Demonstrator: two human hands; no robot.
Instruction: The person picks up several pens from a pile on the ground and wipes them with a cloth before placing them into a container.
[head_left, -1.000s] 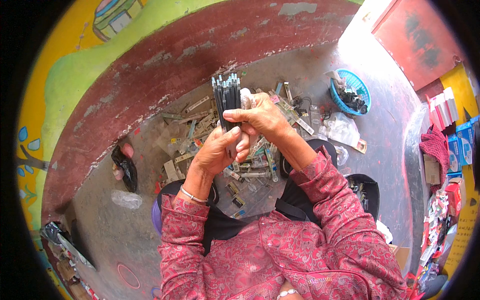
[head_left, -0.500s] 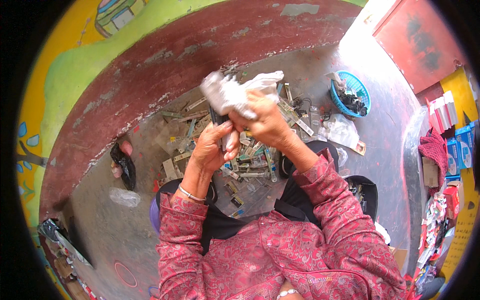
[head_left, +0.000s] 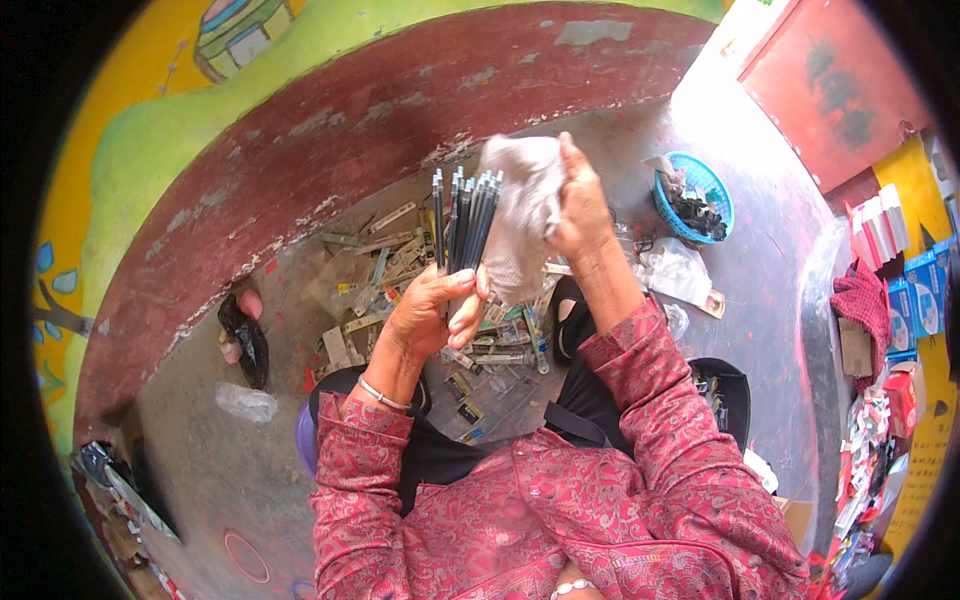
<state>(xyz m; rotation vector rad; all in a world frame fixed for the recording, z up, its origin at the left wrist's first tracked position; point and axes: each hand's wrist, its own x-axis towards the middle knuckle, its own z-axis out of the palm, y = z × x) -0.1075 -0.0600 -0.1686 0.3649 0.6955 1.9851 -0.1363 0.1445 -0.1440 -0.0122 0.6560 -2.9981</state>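
Observation:
My left hand (head_left: 440,315) is closed around the lower end of a bundle of thin black sticks (head_left: 465,225), which look like pen refills. They stand upright and fan out slightly, pale tips upward. To their right, my right hand (head_left: 582,215) grips a whitish cloth (head_left: 525,215), blurred by motion, which hangs down beside the bundle. Whether the cloth touches the sticks, I cannot tell. Below both hands, on the floor between my legs, lies a scattered heap of narrow packages and clear plastic pieces (head_left: 500,355).
A blue basket (head_left: 728,190) holding dark scraps stands at the far right, near a clear plastic bag (head_left: 675,270). A black bag (head_left: 245,345) lies on the left floor. The red-painted wall (head_left: 300,150) curves behind. Boxes and papers (head_left: 905,395) are piled along the right edge.
The cloth has come away from over the sticks, moving right with my right hand and unfolding downward. The stick tips now show. My left hand keeps its hold, slightly lower.

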